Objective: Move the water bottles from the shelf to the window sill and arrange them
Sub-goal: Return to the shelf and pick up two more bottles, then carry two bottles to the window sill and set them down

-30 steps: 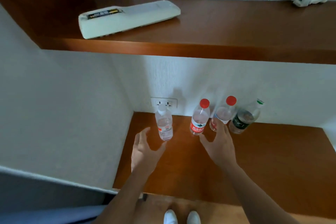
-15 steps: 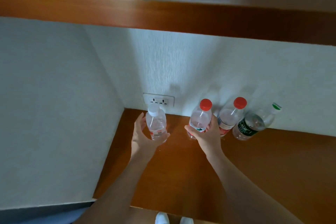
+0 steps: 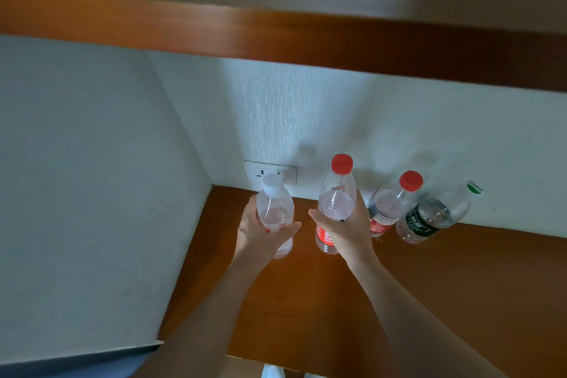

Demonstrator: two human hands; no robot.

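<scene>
Two bottles are in my grip at once, one per hand, which I judge is the quickest way to clear four bottles off the lower shelf (image 3: 460, 301). My left hand (image 3: 260, 232) is wrapped round the middle of the white-capped bottle (image 3: 274, 209), thumb across the front and fingers curled behind, closed firmly on it. My right hand (image 3: 346, 230) is closed the same way on the red-capped bottle (image 3: 337, 193), at about label height. Gripping at the waist rather than the neck keeps each one balanced for carrying.

Both held bottles stand nearly upright, long axes running up toward the wall, caps leaning slightly away from me. Whether their bases touch the wood I cannot tell; my hands hide most of that.

Just to the right, the second red-capped bottle (image 3: 395, 202) and the green-labelled bottle (image 3: 429, 218) stand on the shelf against the back wall, touching or almost touching each other, caps pointing up and to the right in this wide view.

A wall socket (image 3: 270, 171) sits behind the white cap. No window sill is in view, so all four bottles remain at the shelf.
</scene>
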